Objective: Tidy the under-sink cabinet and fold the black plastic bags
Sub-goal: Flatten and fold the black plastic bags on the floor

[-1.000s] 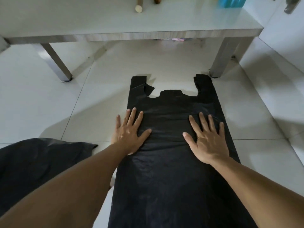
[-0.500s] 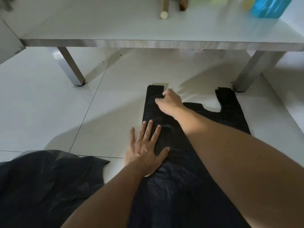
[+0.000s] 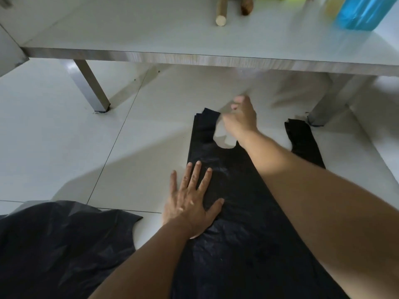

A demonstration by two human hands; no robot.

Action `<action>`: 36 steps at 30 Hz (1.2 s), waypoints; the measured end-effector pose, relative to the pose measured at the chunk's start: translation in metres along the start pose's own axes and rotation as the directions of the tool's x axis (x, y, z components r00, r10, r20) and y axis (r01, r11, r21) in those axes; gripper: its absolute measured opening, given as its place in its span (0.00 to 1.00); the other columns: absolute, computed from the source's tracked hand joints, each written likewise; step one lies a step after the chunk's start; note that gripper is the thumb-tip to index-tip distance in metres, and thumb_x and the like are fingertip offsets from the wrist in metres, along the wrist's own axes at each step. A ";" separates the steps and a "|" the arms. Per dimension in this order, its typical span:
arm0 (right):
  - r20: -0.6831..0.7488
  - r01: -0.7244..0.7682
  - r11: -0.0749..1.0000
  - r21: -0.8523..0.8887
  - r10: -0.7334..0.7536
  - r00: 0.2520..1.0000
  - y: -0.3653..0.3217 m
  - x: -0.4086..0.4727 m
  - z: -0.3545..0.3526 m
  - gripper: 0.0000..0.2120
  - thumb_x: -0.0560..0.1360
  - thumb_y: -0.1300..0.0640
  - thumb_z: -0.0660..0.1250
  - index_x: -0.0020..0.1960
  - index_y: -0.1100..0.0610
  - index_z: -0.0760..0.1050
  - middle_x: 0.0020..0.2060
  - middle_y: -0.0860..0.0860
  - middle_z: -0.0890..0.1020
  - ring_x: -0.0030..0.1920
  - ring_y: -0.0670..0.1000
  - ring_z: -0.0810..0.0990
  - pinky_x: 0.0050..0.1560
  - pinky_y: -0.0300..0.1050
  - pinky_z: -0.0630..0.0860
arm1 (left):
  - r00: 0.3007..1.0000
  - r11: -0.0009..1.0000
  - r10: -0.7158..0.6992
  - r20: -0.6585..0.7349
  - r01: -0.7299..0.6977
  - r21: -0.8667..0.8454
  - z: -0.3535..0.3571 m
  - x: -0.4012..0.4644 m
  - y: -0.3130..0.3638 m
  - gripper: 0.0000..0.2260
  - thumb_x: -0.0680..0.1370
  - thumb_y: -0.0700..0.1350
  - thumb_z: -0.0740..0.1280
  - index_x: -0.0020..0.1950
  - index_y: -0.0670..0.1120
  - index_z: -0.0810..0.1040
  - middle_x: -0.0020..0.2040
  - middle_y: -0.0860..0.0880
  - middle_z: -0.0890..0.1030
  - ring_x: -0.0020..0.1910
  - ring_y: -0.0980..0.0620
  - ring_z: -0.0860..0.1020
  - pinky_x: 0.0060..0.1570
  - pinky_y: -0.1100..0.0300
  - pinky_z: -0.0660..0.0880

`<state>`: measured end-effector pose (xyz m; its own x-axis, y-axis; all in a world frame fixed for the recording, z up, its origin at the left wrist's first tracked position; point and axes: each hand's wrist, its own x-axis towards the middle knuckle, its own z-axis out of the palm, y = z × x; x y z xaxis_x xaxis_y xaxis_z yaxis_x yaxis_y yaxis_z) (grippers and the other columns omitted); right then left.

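Since the earlier frame, we note the right hand (image 3: 241, 119) has left the bag's left handle and now sits just beside it, above the handle notch, blurred by motion. Its fingers look loosely curled; we cannot tell whether they pinch anything.

Head view: the black plastic bag (image 3: 248, 223) lies flat on the white tiled floor (image 3: 64, 137), centre to lower right of the frame, handles pointing toward the table (image 3: 151, 35) across the top. The left hand (image 3: 190, 203) presses flat on the bag's left edge, fingers spread wide and straight. A second dark bag (image 3: 64, 244) lies crumpled at lower left. On the table we see a wooden stick (image 3: 221, 14) and a blue bottle (image 3: 362, 11) at upper right.
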<state>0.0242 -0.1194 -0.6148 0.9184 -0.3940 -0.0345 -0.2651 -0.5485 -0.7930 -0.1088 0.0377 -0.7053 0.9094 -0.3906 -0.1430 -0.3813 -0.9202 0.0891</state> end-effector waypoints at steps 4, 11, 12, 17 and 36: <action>0.252 0.470 0.804 -0.364 -0.402 0.881 0.075 -0.074 -0.003 0.23 0.82 0.55 0.60 0.75 0.54 0.63 0.72 0.53 0.70 0.72 0.55 0.68 0.72 0.54 0.64 | 1.000 1.000 -0.003 -0.005 0.003 0.005 0.000 0.000 0.000 0.36 0.75 0.71 0.36 0.78 0.55 0.33 0.77 0.50 0.31 0.75 0.49 0.30 0.74 0.40 0.36; 0.508 0.513 0.618 -0.596 -0.205 0.837 0.122 -0.025 -0.025 0.28 0.82 0.38 0.43 0.80 0.42 0.43 0.80 0.47 0.43 0.79 0.52 0.40 0.76 0.62 0.38 | 1.000 1.000 -0.019 0.010 0.018 0.017 -0.001 0.001 0.001 0.37 0.72 0.71 0.32 0.77 0.55 0.30 0.77 0.51 0.30 0.75 0.50 0.30 0.74 0.41 0.36; 0.479 0.490 0.634 -0.599 -0.207 0.853 0.122 -0.023 -0.031 0.28 0.82 0.39 0.43 0.80 0.43 0.44 0.80 0.48 0.44 0.79 0.52 0.40 0.76 0.61 0.39 | 1.000 1.000 -0.018 0.012 0.018 0.019 -0.001 0.001 0.001 0.37 0.72 0.72 0.32 0.76 0.55 0.30 0.76 0.51 0.30 0.75 0.50 0.29 0.74 0.41 0.36; 0.187 0.360 0.692 -0.626 -0.314 0.931 0.148 -0.073 -0.062 0.29 0.82 0.41 0.44 0.80 0.50 0.47 0.80 0.52 0.49 0.79 0.55 0.45 0.77 0.59 0.44 | 1.000 1.000 -0.023 -0.017 0.023 0.007 -0.002 0.000 0.002 0.37 0.72 0.71 0.31 0.77 0.55 0.31 0.77 0.51 0.31 0.76 0.50 0.31 0.75 0.42 0.36; 0.113 0.038 0.670 -0.741 0.069 0.991 0.178 -0.008 -0.100 0.39 0.77 0.30 0.38 0.80 0.51 0.41 0.80 0.50 0.42 0.79 0.57 0.40 0.75 0.67 0.41 | 0.998 0.999 -0.040 -0.039 0.041 0.032 0.001 0.002 0.003 0.38 0.71 0.71 0.31 0.77 0.56 0.33 0.78 0.52 0.33 0.76 0.51 0.32 0.75 0.44 0.37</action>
<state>-0.0596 -0.2874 -0.6951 0.9253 -0.3451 -0.1572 -0.3605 -0.9291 -0.0821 -0.1086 0.0340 -0.7058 0.9297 -0.3523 -0.1074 -0.3487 -0.9358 0.0512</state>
